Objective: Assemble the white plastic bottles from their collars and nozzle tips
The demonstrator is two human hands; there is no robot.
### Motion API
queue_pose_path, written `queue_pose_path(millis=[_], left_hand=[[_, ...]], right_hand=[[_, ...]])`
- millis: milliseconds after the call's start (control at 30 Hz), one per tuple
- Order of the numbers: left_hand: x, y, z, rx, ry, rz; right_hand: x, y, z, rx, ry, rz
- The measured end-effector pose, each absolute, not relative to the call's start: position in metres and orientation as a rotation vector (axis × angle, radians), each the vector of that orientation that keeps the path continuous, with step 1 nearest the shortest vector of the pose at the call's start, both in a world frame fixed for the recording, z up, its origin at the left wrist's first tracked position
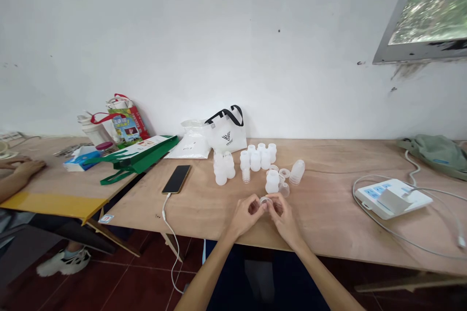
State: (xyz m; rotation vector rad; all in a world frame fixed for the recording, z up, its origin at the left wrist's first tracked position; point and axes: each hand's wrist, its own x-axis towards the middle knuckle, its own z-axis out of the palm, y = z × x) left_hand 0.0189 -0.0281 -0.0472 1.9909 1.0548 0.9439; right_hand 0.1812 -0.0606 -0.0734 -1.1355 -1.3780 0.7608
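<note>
I see both forearms come in from the lower edge and meet over the near side of the surface. The left hand and the right hand are curled toward each other, and both pinch with narrow fingertips one small clear ring between them, just above the wood. Just behind it stands a group of white plastic bottles, some upright, one lying on its side.

The surface is bare plywood. On it are a dark phone at the left with a white cable, and a white power strip at the right. A white tote bag leans on the white wall. At the far left another person's hand rests on a second table — well apart from mine.
</note>
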Motion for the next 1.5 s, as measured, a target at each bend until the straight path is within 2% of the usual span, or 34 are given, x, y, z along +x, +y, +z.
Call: queue_pose_path(millis=[333, 700, 900, 1167, 1500], left_hand=[[0.017, -0.022, -0.051, 1.763, 0.969, 1.077], [0.02, -0.019, -0.059, 1.697, 1.053, 1.184], [0.019, -0.019, -0.058, 1.768, 1.06, 1.181], [0.02, -0.02, -0.058, 1.747, 1.09, 1.252], [0.019, -0.024, -0.054, 1.577, 1.09, 1.369]], right_hand=[[0.181, -0.065, -0.064, -1.196, -1.469, 0.66], [0.203, -0.054, -0.059, -1.374, -1.588, -0.042], [0.216, -0.032, -0.052, -1.402, -1.718, -0.233], [0.215, -0.033, -0.055, -1.206, -1.718, -0.07], [0.212, -0.055, -0.076, -1.19, -1.468, 0.415]])
